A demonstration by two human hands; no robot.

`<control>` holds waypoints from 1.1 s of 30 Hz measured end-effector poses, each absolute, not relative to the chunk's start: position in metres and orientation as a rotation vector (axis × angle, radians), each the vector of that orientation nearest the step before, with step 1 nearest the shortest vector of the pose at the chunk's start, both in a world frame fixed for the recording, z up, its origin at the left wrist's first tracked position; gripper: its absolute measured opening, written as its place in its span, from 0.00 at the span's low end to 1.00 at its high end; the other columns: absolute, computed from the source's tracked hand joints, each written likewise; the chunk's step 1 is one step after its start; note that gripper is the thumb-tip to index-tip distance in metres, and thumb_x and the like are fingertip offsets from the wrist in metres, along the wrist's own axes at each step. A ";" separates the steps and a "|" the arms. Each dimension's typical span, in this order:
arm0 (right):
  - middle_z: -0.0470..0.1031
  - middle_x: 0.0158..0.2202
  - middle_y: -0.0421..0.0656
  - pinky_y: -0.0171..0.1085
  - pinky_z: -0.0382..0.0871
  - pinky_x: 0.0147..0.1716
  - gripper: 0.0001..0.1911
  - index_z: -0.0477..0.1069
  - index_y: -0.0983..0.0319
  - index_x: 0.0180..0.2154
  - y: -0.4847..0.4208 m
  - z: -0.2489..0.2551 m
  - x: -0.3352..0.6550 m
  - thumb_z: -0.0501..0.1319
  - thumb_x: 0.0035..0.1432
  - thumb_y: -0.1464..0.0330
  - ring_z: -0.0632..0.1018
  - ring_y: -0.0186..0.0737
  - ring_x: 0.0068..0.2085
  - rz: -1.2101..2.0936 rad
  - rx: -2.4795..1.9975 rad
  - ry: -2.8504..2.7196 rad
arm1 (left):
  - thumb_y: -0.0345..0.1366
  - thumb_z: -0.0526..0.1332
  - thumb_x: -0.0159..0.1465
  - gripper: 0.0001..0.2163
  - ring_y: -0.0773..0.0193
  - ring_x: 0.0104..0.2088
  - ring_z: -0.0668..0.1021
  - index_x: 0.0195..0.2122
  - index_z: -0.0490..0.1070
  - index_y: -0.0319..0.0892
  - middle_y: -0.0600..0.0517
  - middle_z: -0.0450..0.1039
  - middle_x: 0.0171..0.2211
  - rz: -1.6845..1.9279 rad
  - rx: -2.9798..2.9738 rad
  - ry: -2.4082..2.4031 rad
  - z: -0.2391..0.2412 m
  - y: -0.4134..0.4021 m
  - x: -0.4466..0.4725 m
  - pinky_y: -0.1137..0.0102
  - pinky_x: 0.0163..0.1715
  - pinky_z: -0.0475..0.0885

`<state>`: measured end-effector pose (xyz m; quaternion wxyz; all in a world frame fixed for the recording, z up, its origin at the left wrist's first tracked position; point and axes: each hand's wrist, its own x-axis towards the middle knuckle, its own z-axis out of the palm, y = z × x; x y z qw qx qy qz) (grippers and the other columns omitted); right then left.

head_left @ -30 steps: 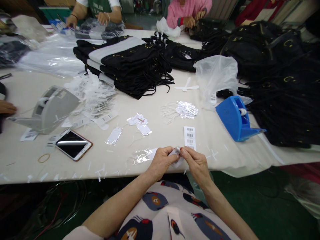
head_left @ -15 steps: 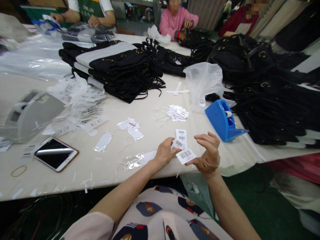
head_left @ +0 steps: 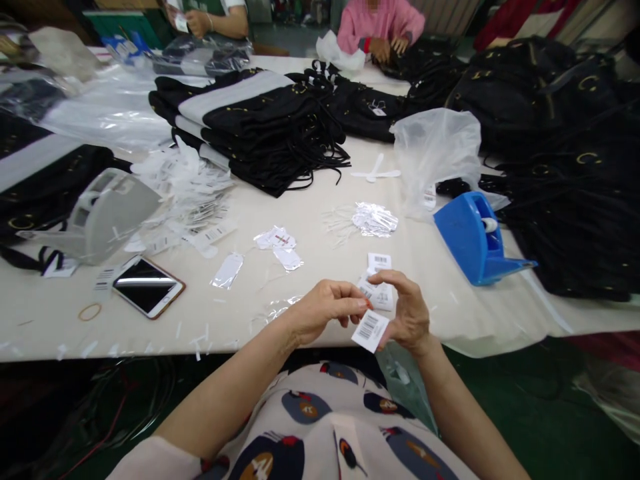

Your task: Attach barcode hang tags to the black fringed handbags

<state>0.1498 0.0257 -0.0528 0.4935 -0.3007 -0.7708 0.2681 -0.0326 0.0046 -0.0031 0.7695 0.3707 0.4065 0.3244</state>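
My left hand (head_left: pixel 333 307) is closed in a pinch, thumb and fingertips together at the top corner of a small white barcode label (head_left: pixel 370 331). The label hangs tilted over the table's front edge. My right hand (head_left: pixel 407 310) curves around its right side, thumb at the label's edge and forefinger held well apart from the thumb. Beneath the hands, more barcode labels (head_left: pixel 380 260) lie on the table, partly covered by my fingers. Just beyond is a bunch of glossy white hang tags (head_left: pixel 375 219) with strings.
A blue tape dispenser (head_left: pixel 465 240) stands at right, a grey dispenser (head_left: pixel 113 213) at left near a phone (head_left: pixel 149 285). Loose tags (head_left: pixel 285 250) lie left of centre. Black bags (head_left: pixel 250 127) are stacked behind, beside a clear plastic bag (head_left: pixel 435 153). Co-workers' hands (head_left: pixel 390 48) show across the table.
The view has turned slightly left and down. My left hand has shifted to the label's top corner, and the label has tilted and come nearer to me. My right forefinger has bent inward.
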 end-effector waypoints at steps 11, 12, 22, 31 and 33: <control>0.70 0.41 0.45 0.47 0.65 0.45 0.45 0.59 0.57 0.52 0.016 -0.065 0.146 0.69 0.31 0.51 0.73 0.46 0.42 1.040 -0.788 -1.849 | 0.32 0.66 0.43 0.06 0.74 0.18 0.64 0.20 0.70 0.36 0.55 0.65 0.17 0.698 0.739 0.891 -0.001 0.001 -0.030 0.74 0.20 0.55; 0.70 0.41 0.45 0.47 0.65 0.45 0.42 0.59 0.57 0.52 0.016 -0.065 0.145 0.68 0.35 0.52 0.73 0.46 0.42 1.082 -0.819 -1.823 | 0.32 0.65 0.43 0.06 0.74 0.19 0.65 0.20 0.70 0.36 0.55 0.66 0.17 0.771 0.734 0.942 -0.002 0.001 -0.030 0.75 0.20 0.56; 0.74 0.28 0.41 0.34 0.66 0.26 0.08 0.70 0.61 0.35 -0.004 -0.051 0.122 0.60 0.52 0.65 0.74 0.35 0.28 1.448 -1.082 -1.155 | 0.33 0.62 0.49 0.04 0.73 0.21 0.67 0.24 0.69 0.38 0.56 0.68 0.19 1.343 0.661 1.344 -0.019 -0.001 -0.027 0.76 0.23 0.62; 0.73 0.23 0.39 0.31 0.62 0.21 0.09 0.70 0.63 0.29 -0.008 -0.050 0.105 0.62 0.50 0.63 0.71 0.32 0.23 1.505 -1.206 -1.063 | 0.33 0.62 0.50 0.04 0.72 0.23 0.69 0.25 0.69 0.38 0.56 0.68 0.20 1.406 0.675 1.396 -0.026 -0.004 -0.025 0.76 0.25 0.64; 0.73 0.23 0.40 0.31 0.62 0.21 0.10 0.70 0.63 0.29 -0.007 -0.048 0.106 0.62 0.50 0.62 0.71 0.31 0.23 1.514 -1.227 -1.058 | 0.34 0.62 0.50 0.05 0.72 0.23 0.69 0.25 0.69 0.38 0.56 0.68 0.20 1.449 0.664 1.424 -0.028 -0.003 -0.027 0.76 0.25 0.64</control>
